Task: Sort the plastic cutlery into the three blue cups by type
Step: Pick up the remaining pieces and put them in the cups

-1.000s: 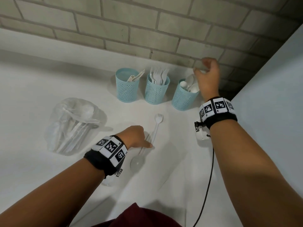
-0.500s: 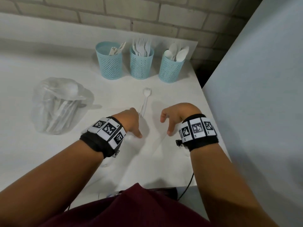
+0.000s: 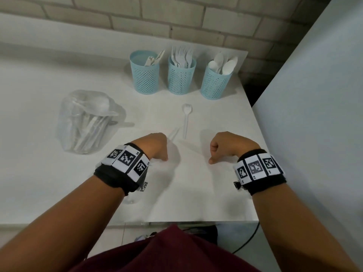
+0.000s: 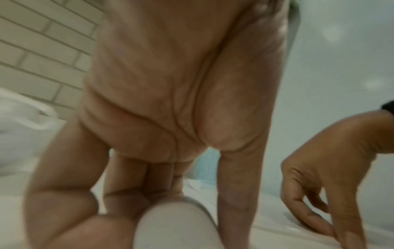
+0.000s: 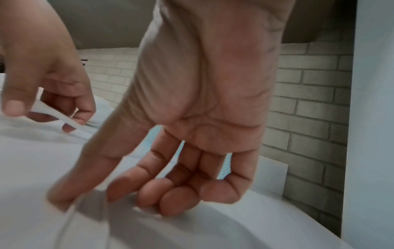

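Three blue mesh cups stand in a row at the back: the left cup (image 3: 144,79) holds knives, the middle cup (image 3: 181,79) forks, the right cup (image 3: 215,85) spoons. A white fork (image 3: 186,119) lies on the table in front of them. My left hand (image 3: 160,153) pinches a white spoon near the fork's handle end; its handle tip (image 3: 174,133) pokes out beyond the knuckles, and its bowl (image 4: 177,225) fills the bottom of the left wrist view. My right hand (image 3: 213,157) holds nothing, its fingers (image 5: 177,193) loosely curled with the tips on the table.
A clear plastic bag (image 3: 86,122) with more white cutlery lies at the left. The white table (image 3: 196,197) ends close in front of me and at the right against a grey panel (image 3: 314,114). A brick wall runs behind the cups.
My right hand has come back from the spoon cup down to the table near the front edge. My left hand has stayed on the spoon. My view has pulled back and tilted down.
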A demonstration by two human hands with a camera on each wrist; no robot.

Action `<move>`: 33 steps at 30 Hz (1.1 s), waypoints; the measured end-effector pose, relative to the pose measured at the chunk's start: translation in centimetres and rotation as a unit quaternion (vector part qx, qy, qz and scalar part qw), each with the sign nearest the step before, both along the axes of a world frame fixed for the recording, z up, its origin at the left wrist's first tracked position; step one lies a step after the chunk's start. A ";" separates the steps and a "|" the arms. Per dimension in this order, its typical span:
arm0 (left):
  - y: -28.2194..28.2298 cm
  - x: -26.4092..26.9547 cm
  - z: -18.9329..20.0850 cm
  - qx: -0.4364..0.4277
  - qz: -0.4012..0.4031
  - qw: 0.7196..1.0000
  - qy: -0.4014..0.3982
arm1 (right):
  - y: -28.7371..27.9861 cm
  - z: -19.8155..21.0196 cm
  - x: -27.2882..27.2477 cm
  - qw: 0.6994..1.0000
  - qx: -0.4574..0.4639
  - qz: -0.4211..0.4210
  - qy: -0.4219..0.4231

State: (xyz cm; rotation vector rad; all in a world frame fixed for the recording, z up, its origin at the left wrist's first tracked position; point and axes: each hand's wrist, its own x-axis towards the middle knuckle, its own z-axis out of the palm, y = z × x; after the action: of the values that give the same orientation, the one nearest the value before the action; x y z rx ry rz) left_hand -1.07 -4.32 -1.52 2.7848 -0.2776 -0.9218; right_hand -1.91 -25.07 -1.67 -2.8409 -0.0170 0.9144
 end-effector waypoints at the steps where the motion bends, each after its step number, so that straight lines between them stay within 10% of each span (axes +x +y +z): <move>1: 0.6 0.2 0.0 -0.009 0.014 1.000 0.000 | 0.2 0.1 0.1 1.000 0.001 0.007 0.002; 12: 6.4 2.0 2.3 -0.278 0.222 0.930 -0.094 | 2.2 0.3 2.4 0.999 0.046 -0.013 0.010; 19: 8.0 2.7 2.9 -0.485 0.314 0.816 -0.016 | 3.1 0.8 6.1 0.902 0.275 -0.329 -0.050; 33: 4.7 4.5 -1.4 -0.649 0.472 0.563 0.200 | 8.4 -2.4 7.9 0.958 0.130 -0.168 -0.193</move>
State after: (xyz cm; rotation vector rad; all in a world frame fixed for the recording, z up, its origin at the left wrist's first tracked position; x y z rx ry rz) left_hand 3.43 0.39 -2.91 0.9506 0.4431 -0.5434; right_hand 5.99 -16.72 -4.04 -2.6118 0.2697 0.2595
